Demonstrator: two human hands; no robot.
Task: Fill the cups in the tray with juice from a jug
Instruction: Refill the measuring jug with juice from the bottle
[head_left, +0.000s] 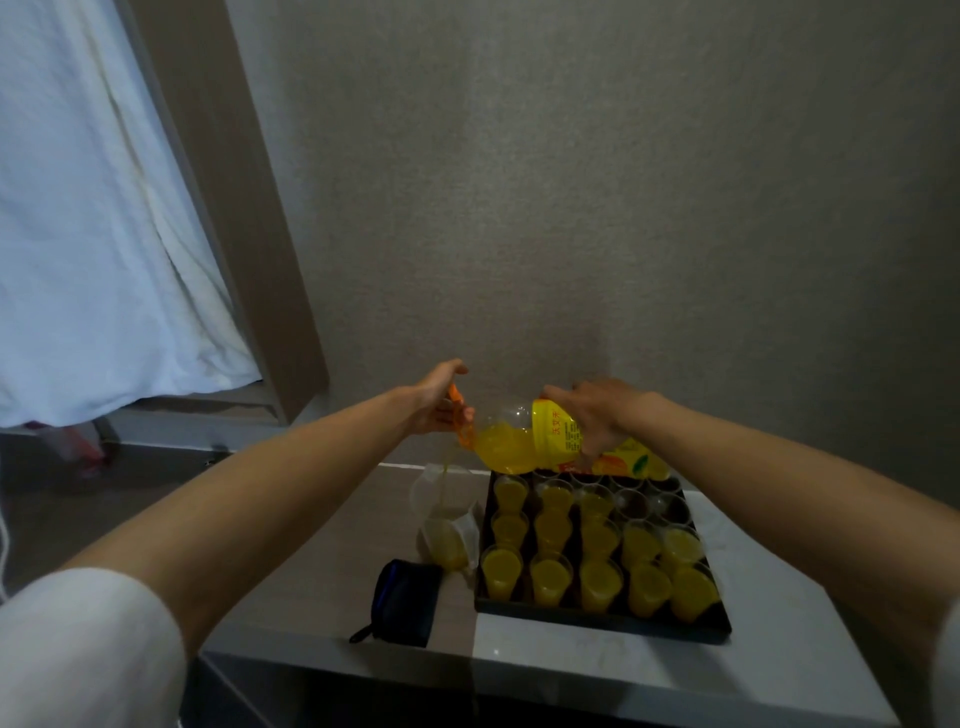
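Both hands grip a tilted bottle (540, 439), refilling the jug (449, 519) beside the tray (602, 616) on the worktop (769, 670); most cups (550, 577) hold juice, several rear ones remain empty.

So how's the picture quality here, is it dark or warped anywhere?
Head view: dim overall; the tray and its far cups are murky; wide-angle bending curves the window frame; the curtain is brightest; a small glare spot sits on the table.
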